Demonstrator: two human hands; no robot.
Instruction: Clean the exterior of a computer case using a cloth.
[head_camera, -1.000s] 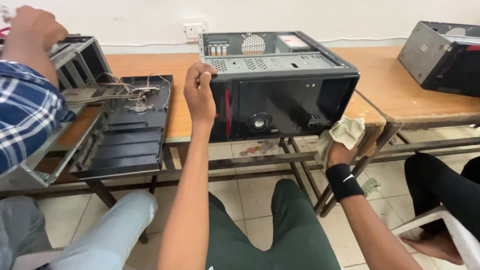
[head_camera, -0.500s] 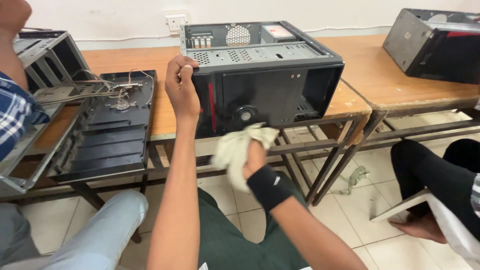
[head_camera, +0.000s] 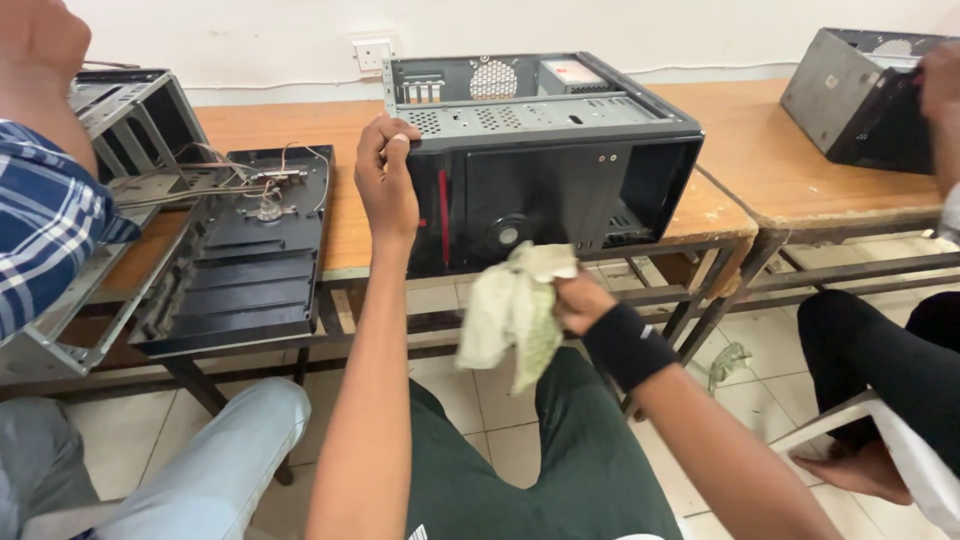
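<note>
The left hand (head_camera: 388, 178) clamps its fingers on the open black metal computer case (head_camera: 545, 150) standing on the wooden tabletop (head_camera: 300, 130). The right hand (head_camera: 580, 300) pinches a crumpled pale green cloth (head_camera: 515, 310) just before the case's front, a wiping step; the cloth must press against the panel.

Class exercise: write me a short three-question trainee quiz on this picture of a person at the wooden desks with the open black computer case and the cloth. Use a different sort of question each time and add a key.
1. True or false: the left hand grips the top front corner of the black computer case.
2. What does the right hand hold? A) a screwdriver B) a pale green cloth C) a cable
3. Fill in: the detached black front panel lies on the wooden desk to the ______ of the case, as the camera sees it.

Key
1. True.
2. B; the cloth hangs crumpled below the desk edge, in front of the case.
3. Left.
</note>
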